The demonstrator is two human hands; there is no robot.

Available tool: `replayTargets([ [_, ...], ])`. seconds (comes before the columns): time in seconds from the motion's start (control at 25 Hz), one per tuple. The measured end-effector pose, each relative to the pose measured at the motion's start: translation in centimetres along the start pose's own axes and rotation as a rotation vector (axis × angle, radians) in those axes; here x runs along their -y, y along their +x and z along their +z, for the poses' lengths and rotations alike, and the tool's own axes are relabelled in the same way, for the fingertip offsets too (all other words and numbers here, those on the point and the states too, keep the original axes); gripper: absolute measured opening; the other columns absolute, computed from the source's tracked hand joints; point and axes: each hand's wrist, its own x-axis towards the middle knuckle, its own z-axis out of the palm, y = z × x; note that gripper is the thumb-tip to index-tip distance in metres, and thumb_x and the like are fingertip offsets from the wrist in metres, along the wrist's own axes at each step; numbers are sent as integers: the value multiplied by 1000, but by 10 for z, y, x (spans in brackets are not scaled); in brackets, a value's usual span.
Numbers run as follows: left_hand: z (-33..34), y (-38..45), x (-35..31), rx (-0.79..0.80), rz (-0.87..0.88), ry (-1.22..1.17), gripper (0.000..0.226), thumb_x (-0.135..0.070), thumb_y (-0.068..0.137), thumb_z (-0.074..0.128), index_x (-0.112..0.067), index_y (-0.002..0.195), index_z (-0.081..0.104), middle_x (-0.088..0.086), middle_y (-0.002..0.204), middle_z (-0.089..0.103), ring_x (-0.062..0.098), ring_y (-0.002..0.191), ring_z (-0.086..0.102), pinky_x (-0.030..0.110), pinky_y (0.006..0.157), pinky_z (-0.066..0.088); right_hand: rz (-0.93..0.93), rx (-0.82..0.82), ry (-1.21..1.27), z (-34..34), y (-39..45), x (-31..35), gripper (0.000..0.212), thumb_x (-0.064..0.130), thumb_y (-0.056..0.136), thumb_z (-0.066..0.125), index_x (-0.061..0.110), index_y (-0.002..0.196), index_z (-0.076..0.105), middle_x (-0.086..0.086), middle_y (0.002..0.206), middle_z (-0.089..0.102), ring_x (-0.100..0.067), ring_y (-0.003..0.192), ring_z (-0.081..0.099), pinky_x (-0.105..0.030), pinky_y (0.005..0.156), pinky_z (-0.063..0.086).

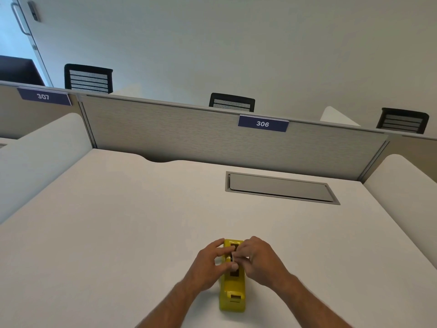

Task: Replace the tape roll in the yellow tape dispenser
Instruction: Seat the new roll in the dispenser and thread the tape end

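Hands, left [210, 263] and right [256, 259], grip yellow tape dispenser [233, 287] (upright on desk [118, 221]).

"306" and "307" on blue partition signs [263, 123]

The yellow plastic tape dispenser [233, 286] stands upright on the white surface [118, 221], long and narrow. Its cutter end points toward the person, its top slot open.
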Motion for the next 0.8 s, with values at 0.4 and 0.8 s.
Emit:
replayTargets([
  [0.4, 4, 0, 0, -22, 23, 7, 60, -45, 67, 84, -52, 120, 57, -17, 140, 48, 9, 120, 51, 32, 103, 48, -61, 96, -84, -6, 3, 1, 25, 44, 85, 57, 25, 97, 70, 9, 94, 71, -12, 85, 53, -27, 77, 49],
  [0.8, 4, 2, 0, -10, -19, -5, 61, -42, 56, 90, -56, 106, 57, -16, 139, 47, 9, 112, 55, 32, 97, 52, -45, 112, -67, -9, 10, -5, 22, 29, 93, 58, 20, 100, 77, 2, 98, 76, -16, 90, 59, -32, 78, 52],
])
